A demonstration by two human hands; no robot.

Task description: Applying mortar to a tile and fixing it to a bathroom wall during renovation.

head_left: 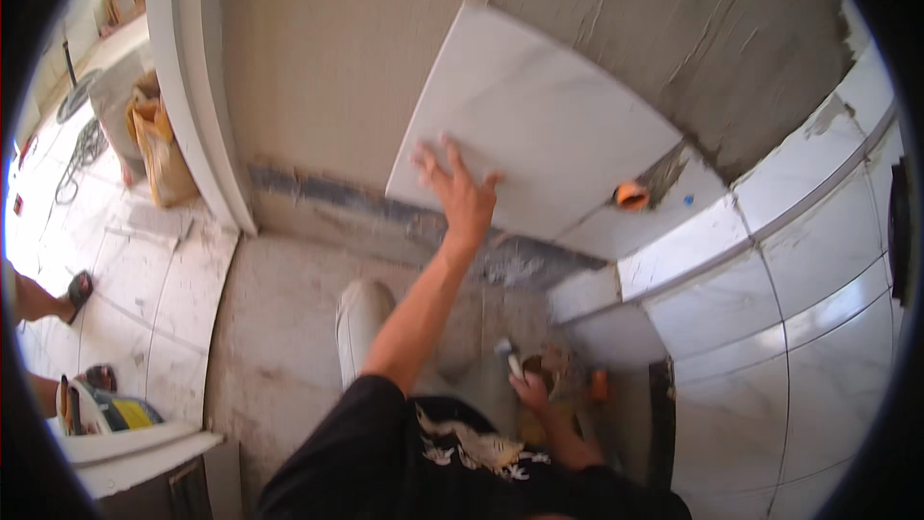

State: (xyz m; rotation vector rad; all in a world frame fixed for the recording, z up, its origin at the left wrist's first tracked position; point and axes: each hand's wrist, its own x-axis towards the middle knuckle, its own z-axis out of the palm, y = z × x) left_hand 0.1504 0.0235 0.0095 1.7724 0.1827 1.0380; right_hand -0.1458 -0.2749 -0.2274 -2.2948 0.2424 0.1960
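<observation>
Plainly, the wall (318,67), smeared with grey mortar at upper right, filled most of the upper view, and against it stood a white veined tile (549,101). Its upper and lower edges sloped down toward the right and looked the longer pair, though fisheye bending left its true long axis uncertain. The left hand (462,195) pressed near its lower left corner, fingers spread; the right hand (531,391), low down, closed round the pale handle of a tool (514,362) pointing upward, its kind hard to make out. An orange pipe end (631,195) showed just beside the tile's right edge.
</observation>
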